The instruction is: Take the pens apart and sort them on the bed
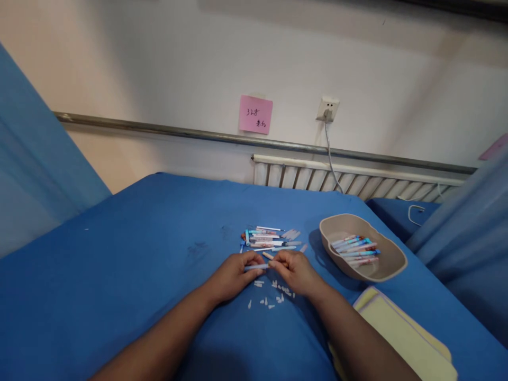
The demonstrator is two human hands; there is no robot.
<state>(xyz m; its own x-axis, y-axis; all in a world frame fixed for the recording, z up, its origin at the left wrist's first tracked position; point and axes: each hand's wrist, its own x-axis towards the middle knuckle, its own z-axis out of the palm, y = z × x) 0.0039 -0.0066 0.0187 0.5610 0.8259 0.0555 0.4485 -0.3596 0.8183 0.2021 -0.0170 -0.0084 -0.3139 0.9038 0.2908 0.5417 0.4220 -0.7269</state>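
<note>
My left hand point(238, 275) is closed round a pale, whitish pen barrel point(256, 266) that lies level and points to the right. At the barrel's right end, the fingers of my right hand point(292, 269) pinch together; the small part between them is mostly hidden. Just beyond my fingertips lies a heap of pens and pen parts point(265, 238), in white, light blue and orange-brown. Small white tips point(282, 288) are scattered on the blue cloth below my hands, several of them near my right wrist.
A beige basin point(389, 259) holding several pens point(357, 248) stands to the right. In front of it lies a folded yellow cloth point(400, 328), partly under my right forearm. Blue cloth point(138, 254) covers the table. A radiator point(301, 177) and a plugged socket point(327, 109) are at the wall.
</note>
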